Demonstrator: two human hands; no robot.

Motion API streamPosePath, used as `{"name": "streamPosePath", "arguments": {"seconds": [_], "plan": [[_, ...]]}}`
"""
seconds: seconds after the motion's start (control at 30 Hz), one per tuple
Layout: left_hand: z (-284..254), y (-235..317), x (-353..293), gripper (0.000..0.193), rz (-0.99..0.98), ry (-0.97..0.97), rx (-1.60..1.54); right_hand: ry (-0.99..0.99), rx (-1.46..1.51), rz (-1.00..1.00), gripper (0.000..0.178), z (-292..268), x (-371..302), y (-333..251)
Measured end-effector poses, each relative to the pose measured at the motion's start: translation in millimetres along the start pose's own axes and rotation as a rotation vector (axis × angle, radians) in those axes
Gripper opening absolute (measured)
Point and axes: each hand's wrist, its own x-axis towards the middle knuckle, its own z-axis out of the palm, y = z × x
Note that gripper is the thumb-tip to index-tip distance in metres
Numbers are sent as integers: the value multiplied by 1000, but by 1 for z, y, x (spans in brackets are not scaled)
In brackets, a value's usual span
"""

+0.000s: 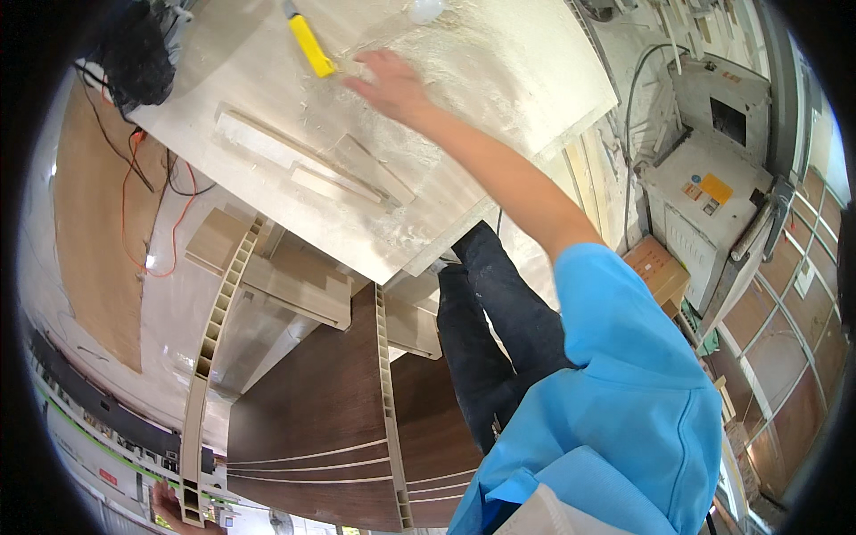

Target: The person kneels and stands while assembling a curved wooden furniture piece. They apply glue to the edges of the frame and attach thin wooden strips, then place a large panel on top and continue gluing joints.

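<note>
My right hand [392, 86] reaches far out over a pale, dusty worktable [499, 53]. Its fingers are spread, and nothing is in them. Just left of the fingertips lies a yellow utility knife [310, 46]. At the lower left edge, my left hand [166, 506] is closed round the end of a hollow-core panel [193, 428], partly hidden by it. Beside this stands a dark brown panel [312, 401] with pale stripes and an open-celled edge.
Thin wood strips [303, 160] lie on the worktable. A black bag [134, 53] sits at its far left corner, with an orange cable [183, 223] hanging below. To the right stand a white machine cabinet [691, 201] and a cardboard box [658, 270].
</note>
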Motion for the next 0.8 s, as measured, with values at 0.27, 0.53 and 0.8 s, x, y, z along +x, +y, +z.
{"name": "streamPosePath", "arguments": {"seconds": [0.27, 0.53, 0.8], "plan": [[-16, 6, -8, 65, -23, -49, -50, 373, -461, 99, 63, -159, -39, 243], [-18, 33, -12, 65, -43, -68, -9, -86, -376, -228, 73, -61, -105, 135], [-17, 15, -20, 54, -91, 40, -157, -254, -391, -342, 62, 50, -154, 27]]}}
